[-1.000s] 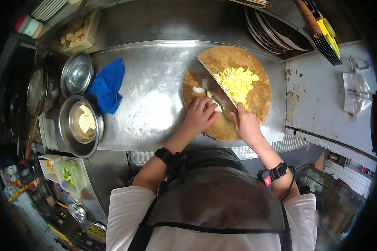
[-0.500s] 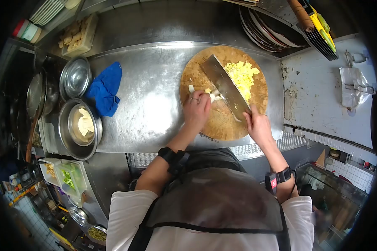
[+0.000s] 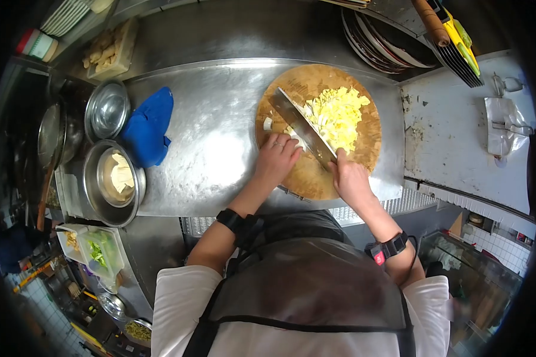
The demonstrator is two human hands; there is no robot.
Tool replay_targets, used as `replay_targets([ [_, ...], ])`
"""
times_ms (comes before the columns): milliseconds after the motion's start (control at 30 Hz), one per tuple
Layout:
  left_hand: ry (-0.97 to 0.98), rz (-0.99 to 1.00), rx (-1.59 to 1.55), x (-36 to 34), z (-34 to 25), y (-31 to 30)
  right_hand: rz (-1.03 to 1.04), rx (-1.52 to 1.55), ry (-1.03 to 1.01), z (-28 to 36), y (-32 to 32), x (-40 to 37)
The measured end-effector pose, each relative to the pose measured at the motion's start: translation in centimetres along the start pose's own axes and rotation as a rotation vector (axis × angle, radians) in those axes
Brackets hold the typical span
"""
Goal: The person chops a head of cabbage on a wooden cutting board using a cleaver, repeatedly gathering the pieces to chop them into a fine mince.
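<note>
My right hand (image 3: 350,179) grips the cleaver (image 3: 302,126) near its handle end. The broad blade slants across the round wooden chopping board (image 3: 315,185), its tip toward the upper left. Curled over pale cabbage (image 3: 301,141) just left of the blade are the fingers of my left hand (image 3: 277,157), which partly hide it. A heap of chopped yellow cabbage (image 3: 340,116) lies on the blade's right side, close against it. One small white piece (image 3: 267,124) sits apart at the board's left edge.
A blue cloth (image 3: 149,128) and two metal bowls, the upper bowl (image 3: 107,111) and the lower bowl (image 3: 91,178), are on the counter's left. Stacked plates (image 3: 381,44) stand at the back right. A tub of ginger-like roots (image 3: 116,53) is at the back left.
The cleaver and my right hand have moved left, closer to my left hand. The blade now borders the yellow heap, which shows more fully. My left hand has barely shifted.
</note>
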State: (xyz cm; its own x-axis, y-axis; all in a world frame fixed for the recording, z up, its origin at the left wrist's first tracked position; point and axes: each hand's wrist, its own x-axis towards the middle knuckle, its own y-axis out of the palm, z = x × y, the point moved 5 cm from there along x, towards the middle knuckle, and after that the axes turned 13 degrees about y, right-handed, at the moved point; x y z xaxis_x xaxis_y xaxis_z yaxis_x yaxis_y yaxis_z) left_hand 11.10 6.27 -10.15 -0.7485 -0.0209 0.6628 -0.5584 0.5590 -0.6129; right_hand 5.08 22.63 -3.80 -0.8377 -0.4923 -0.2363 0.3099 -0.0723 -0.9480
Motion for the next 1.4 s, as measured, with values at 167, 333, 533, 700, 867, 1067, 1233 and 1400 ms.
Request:
replay_targets([
  [167, 0.032, 0.142, -0.030, 0.8, -0.9, -1.8, -0.014, 0.105, -0.033, -1.4, 0.2, 0.9],
  [333, 0.061, 0.257, -0.124, -0.3, 0.3, -1.4, -0.018, 0.096, -0.040, -1.5, -1.3, -0.3],
  [533, 0.137, 0.298, -0.187, 0.1, 1.2, -0.4, -0.041, -0.009, -0.069, -0.5, -0.6, -0.2],
  [700, 0.100, 0.249, -0.146, -0.6, 1.1, 0.0, -0.108, 0.027, -0.030, 2.4, 0.1, 2.4],
  [867, 0.002, 0.114, -0.032, -0.2, 1.1, -2.9, -0.049, 0.045, -0.017, 1.9, -0.8, 2.8],
  [1067, -0.033, 0.178, -0.090, -1.0, 1.3, -0.9, 0.036, 0.022, -0.027, 0.7, -1.0, 1.7],
  [1233, 0.078, 0.130, -0.080, -0.8, 0.3, -1.3, 0.018, 0.037, -0.019, 0.7, -1.2, 1.5],
  [1400, 0.179, 0.298, -0.072, -0.5, -0.4, -1.8, 0.001, 0.022, 0.034, 0.7, 0.3, 1.1],
])
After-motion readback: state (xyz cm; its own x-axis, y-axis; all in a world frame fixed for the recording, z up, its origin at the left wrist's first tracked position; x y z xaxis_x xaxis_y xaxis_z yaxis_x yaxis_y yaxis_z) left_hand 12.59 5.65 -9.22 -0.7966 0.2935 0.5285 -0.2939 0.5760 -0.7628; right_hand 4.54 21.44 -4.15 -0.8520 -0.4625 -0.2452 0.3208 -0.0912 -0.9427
